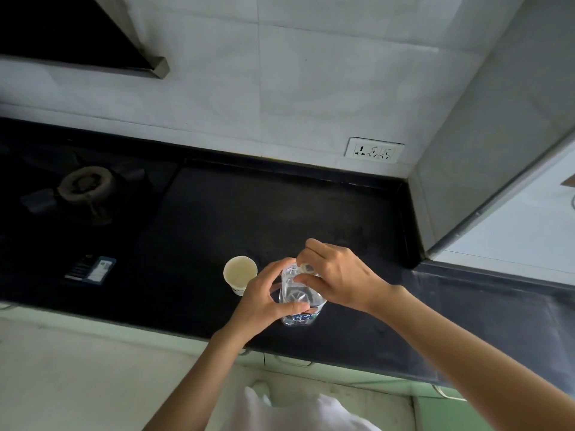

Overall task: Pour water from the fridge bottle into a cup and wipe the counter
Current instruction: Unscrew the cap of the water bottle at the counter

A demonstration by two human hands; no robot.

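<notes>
Left hand (264,298) grips the bottle (300,301) while right hand (336,275) pinches its cap (306,268); squeezing could spill water onto the surface (249,213).

cup (240,272) left of bottle (300,301), on counter (249,213)

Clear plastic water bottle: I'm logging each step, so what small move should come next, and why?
Probably finish twisting off the cap. The left hand grips the clear plastic water bottle upright on the black counter, the right hand pinches its top, and the white paper cup waits beside it.
</notes>
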